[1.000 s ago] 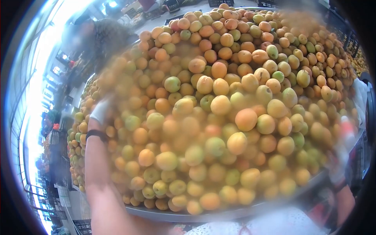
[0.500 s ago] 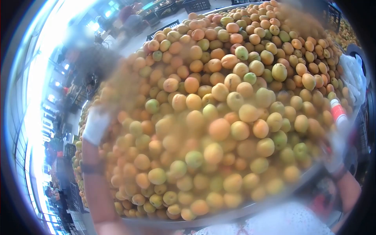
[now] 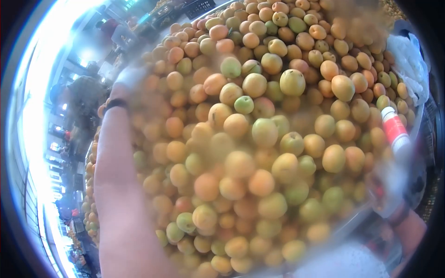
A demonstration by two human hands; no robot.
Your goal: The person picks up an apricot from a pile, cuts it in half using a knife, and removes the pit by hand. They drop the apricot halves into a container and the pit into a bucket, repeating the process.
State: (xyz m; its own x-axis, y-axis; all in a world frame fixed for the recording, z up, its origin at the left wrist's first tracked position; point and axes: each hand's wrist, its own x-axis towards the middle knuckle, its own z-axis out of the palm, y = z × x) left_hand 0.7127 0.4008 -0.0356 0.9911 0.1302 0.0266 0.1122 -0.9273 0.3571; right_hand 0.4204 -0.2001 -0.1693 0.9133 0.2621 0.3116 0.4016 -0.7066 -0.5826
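Observation:
A large heap of apricots [image 3: 236, 125], orange, yellow and some green, fills the tray in front of me. My left hand [image 3: 132, 79], in a whitish glove with a dark band at the wrist, reaches to the far left side of the heap. Its fingers are lost in blur, so any grip is hidden. Low on the right, my right hand [image 3: 388, 187] is near the tray's edge, also pale and smeared. Just above it lies a white bottle [image 3: 394, 127] with a red label. Whether the right hand touches anything cannot be made out.
A clear plastic bag [image 3: 410, 65] lies at the heap's right edge. The metal tray rim [image 3: 354, 221] runs along the near right side. Black crates [image 3: 197, 9] stand behind the heap. Blurred people and more goods fill the hall at left. Smudges cloud parts of the view.
My left hand and forearm have moved forward along the heap's left side. The view has shifted closer to the apricots. My right hand stays low at the right.

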